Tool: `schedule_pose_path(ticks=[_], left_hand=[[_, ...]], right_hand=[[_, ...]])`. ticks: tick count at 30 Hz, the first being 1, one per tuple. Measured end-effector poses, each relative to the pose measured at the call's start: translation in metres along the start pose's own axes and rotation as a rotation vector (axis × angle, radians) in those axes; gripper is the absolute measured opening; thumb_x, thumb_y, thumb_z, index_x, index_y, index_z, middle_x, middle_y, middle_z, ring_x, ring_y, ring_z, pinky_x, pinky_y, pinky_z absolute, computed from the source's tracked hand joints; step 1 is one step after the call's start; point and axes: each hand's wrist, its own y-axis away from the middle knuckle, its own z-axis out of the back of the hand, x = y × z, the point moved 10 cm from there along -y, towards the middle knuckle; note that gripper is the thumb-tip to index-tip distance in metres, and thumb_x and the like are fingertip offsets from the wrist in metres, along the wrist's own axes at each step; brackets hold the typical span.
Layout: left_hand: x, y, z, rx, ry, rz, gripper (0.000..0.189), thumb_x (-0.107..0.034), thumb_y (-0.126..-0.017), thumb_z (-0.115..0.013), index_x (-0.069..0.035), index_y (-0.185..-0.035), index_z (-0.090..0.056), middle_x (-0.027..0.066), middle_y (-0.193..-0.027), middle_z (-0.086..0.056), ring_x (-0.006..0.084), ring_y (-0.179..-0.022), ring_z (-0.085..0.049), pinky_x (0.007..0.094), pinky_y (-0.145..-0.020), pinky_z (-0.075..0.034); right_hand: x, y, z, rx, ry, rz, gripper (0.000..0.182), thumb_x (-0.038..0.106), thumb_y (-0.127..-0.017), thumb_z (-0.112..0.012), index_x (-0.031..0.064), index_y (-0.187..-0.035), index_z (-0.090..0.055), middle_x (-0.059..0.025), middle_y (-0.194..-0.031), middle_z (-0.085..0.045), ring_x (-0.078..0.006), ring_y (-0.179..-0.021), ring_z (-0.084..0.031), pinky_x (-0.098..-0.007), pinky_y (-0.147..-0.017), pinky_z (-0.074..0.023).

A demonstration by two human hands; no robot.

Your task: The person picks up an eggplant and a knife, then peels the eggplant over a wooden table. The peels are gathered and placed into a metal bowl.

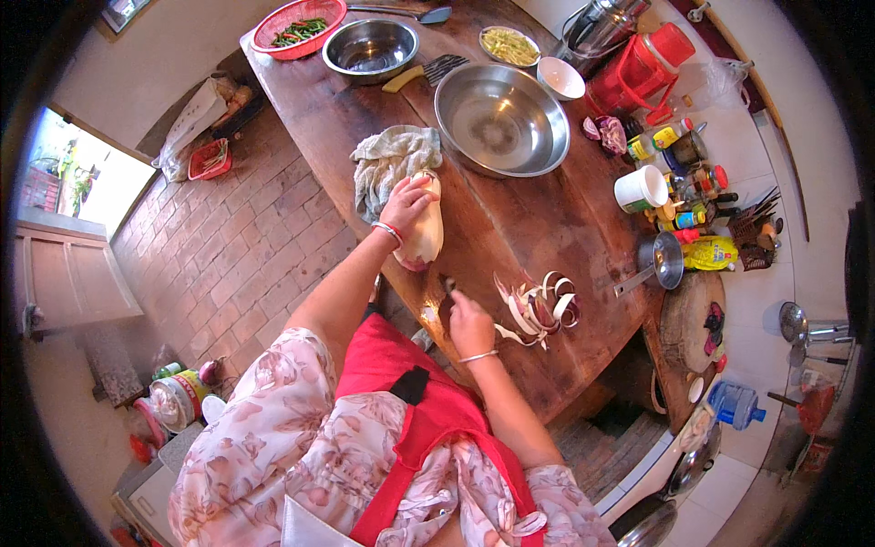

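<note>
My left hand (405, 205) presses down on a thick, mostly peeled vegetable (425, 236), pale with purple at its near end, which looks like an eggplant. It lies along the left edge of the wooden table (492, 239), touching a crumpled grey cloth (393, 161) at its far end. My right hand (472, 325) is closed around a small tool (448, 284), probably a peeler; blur and my fingers hide most of it. Its tip sits just short of the vegetable's near end, apart from it. Curled purple-and-white peelings (536, 308) are heaped to the right of my right hand.
Beyond the cloth stand a wide steel basin (502, 123), a smaller steel bowl (370, 49) and a red basket (301, 27) of chillies. A yellow-handled slotted tool (424, 73) lies between them. Bottles, a white tub (640, 189) and a small pan (662, 260) crowd the right side.
</note>
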Motion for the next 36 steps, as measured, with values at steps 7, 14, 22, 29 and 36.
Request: schedule_pose_path(ticks=[7, 14, 22, 29, 36], left_hand=[[-0.005, 0.008, 0.007, 0.036, -0.067, -0.08, 0.029, -0.032, -0.085, -0.056, -0.014, -0.106, -0.064, 0.015, -0.139, -0.038, 0.0314, -0.131, -0.028, 0.0411, -0.108, -0.021], [-0.023, 0.011, -0.009, 0.069, -0.337, 0.024, 0.047, -0.034, -0.07, -0.066, -0.019, -0.113, -0.055, 0.0133, -0.141, -0.032, 0.0446, -0.122, -0.032, 0.048, -0.104, -0.028], [-0.032, 0.012, 0.002, 0.045, -0.259, 0.125, 0.043, -0.026, -0.069, -0.062, -0.022, -0.111, -0.062, 0.0112, -0.143, -0.031, 0.0372, -0.119, -0.042, 0.0418, -0.1, -0.037], [-0.013, 0.013, 0.012, 0.078, 0.0, 0.082, 0.043, -0.022, -0.072, -0.061, -0.021, -0.116, -0.06, 0.0137, -0.144, -0.028, 0.035, -0.128, -0.035, 0.0375, -0.104, -0.033], [0.016, 0.025, 0.0, 0.05, 0.546, 0.183, 0.054, -0.01, -0.074, -0.055, -0.012, -0.128, -0.051, 0.0151, -0.146, -0.022, 0.0262, -0.134, -0.026, 0.0327, -0.106, -0.024]], right_hand=[[-0.005, -0.049, -0.006, -0.102, -0.162, -0.147, 0.028, 0.015, -0.083, -0.052, 0.0106, -0.11, -0.059, -0.0184, -0.095, -0.064, -0.036, -0.084, -0.061, -0.0427, -0.073, -0.0492], [-0.001, -0.049, -0.018, -0.151, -0.142, -0.282, 0.03, 0.014, -0.083, -0.051, 0.0115, -0.113, -0.058, -0.0187, -0.097, -0.063, -0.0362, -0.084, -0.061, -0.0434, -0.073, -0.0491], [0.019, 0.0, -0.047, -0.179, -0.093, -0.275, 0.028, 0.013, -0.085, -0.05, 0.0101, -0.111, -0.06, -0.0173, -0.084, -0.063, -0.0359, -0.077, -0.06, -0.0426, -0.069, -0.0497], [-0.024, 0.024, -0.052, -0.401, -0.543, -0.534, 0.029, 0.015, -0.086, -0.053, 0.0093, -0.114, -0.059, -0.0156, -0.086, -0.066, -0.027, -0.068, -0.064, -0.0384, -0.063, -0.0504], [-0.042, -0.032, -0.102, -0.324, -1.124, -0.831, 0.031, 0.007, -0.089, -0.043, 0.003, -0.119, -0.052, -0.0084, -0.086, -0.063, -0.0117, -0.048, -0.054, -0.0252, -0.044, -0.0455]])
